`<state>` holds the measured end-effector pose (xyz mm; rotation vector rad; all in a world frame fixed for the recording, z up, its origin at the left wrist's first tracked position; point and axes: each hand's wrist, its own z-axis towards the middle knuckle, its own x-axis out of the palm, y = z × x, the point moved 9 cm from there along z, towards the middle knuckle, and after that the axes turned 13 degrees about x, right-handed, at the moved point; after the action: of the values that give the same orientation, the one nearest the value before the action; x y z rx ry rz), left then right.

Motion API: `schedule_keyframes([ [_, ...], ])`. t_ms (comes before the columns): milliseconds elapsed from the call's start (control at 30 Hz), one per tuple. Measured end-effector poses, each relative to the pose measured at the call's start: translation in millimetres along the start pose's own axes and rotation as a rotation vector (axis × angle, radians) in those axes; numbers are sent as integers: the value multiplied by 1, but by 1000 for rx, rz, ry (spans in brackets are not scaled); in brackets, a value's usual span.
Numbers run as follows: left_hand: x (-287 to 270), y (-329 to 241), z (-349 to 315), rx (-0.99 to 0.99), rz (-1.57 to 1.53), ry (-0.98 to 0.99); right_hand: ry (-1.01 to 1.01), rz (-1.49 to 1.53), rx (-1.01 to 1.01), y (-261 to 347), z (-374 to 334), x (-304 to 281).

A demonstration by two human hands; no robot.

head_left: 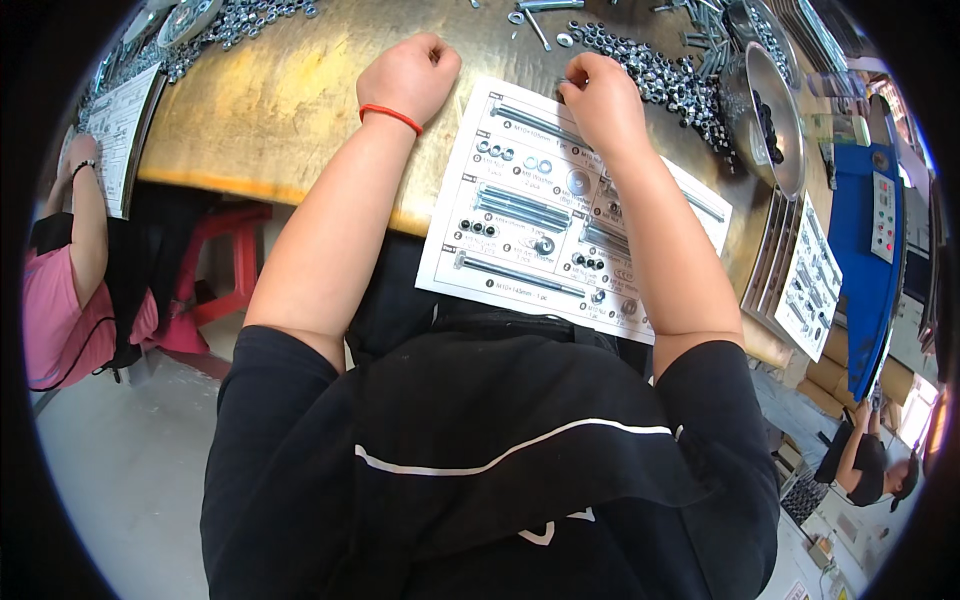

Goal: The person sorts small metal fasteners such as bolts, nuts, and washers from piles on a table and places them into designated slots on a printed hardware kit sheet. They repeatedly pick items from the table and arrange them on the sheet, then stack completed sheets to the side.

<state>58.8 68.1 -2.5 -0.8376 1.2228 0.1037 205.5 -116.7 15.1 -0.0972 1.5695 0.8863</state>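
Far left of the hands, a co-worker in pink point(70, 310) rests a forearm by a stack of printed sheets point(125, 150), whose lettering is too small to read. Near that person is a red plastic stool point(230, 262). Beyond and left of the left hand, loose hex nuts point(250, 25) lie on the worn tabletop point(270, 110).

The left hand point(410, 78), below which a red cord bracelet point(392, 116) circles the wrist, is closed into a loose fist; whether it encloses anything is hidden. Right of it and nearer the body, the parts sheet point(440, 265) lies partly under the right forearm, overhanging the table edge. Black tags head its sections; captions beside pictured bolts, nuts and washers give letters, part names, sizes and counts.

The right hand point(605, 100) is at the sheet's far edge, fingers curled; I cannot tell whether they grip something. Just beyond it and to its right are dark-centred nuts point(650, 70), then a steel bowl point(740, 120) tipped sideways. Farther right are more printed sheets point(812, 285) and a blue machine point(860, 230) with a button panel point(883, 217), its markings illegible.
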Motion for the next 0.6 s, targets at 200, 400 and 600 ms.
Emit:
schedule_keyframes([
  [200, -1, -5, -1, 22, 9, -31, 124, 203, 57, -2, -20, -30],
  [400, 1, 1, -1, 56, 29, -42, 369, 36, 11, -29, -102, -82],
  [600, 1, -2, 0, 58, 24, -39, 628, -184, -99, -62, -186, -66],
])
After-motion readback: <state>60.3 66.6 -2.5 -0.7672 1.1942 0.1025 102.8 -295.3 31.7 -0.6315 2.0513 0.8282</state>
